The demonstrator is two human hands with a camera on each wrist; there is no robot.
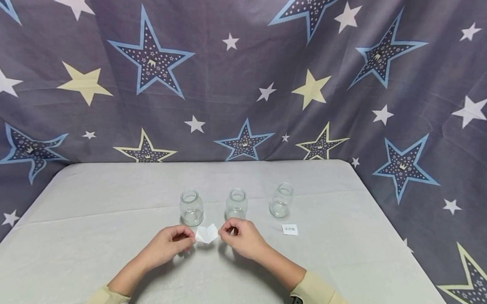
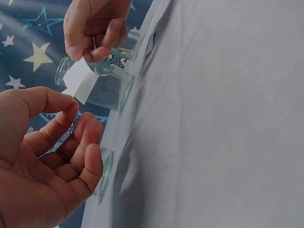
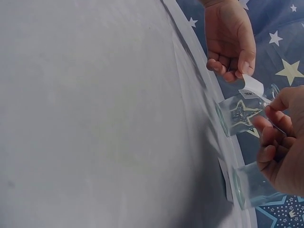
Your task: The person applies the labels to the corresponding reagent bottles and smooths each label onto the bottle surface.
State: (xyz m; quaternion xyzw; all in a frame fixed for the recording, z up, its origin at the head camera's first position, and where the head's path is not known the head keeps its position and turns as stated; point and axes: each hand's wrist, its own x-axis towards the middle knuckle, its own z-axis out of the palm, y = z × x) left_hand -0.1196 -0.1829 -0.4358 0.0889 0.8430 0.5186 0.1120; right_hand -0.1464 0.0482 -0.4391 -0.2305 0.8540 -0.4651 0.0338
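Note:
A small white paper slip [image 1: 207, 234] with a crease is held up between both hands, above the table and in front of the jars. My left hand [image 1: 167, 245] pinches its left end between thumb and forefinger, the other fingers loosely bent. At the opposite end, thumb and fingertips of my right hand [image 1: 244, 239] grip the slip. Dark printed marks show on the face of the slip [image 3: 251, 89] in the right wrist view. Behind the left hand stands a clear glass jar [image 1: 191, 208]; a second glass jar [image 1: 236, 202] is just behind the right hand, partly hidden by it.
A third glass jar [image 1: 281, 201] stands upright farther right, without a lid. In front of it a white card [image 1: 290, 229] with printed characters lies on the pale cloth-covered table [image 1: 344, 274]. A star-patterned curtain [image 1: 214, 78] hangs behind the table and along its sides.

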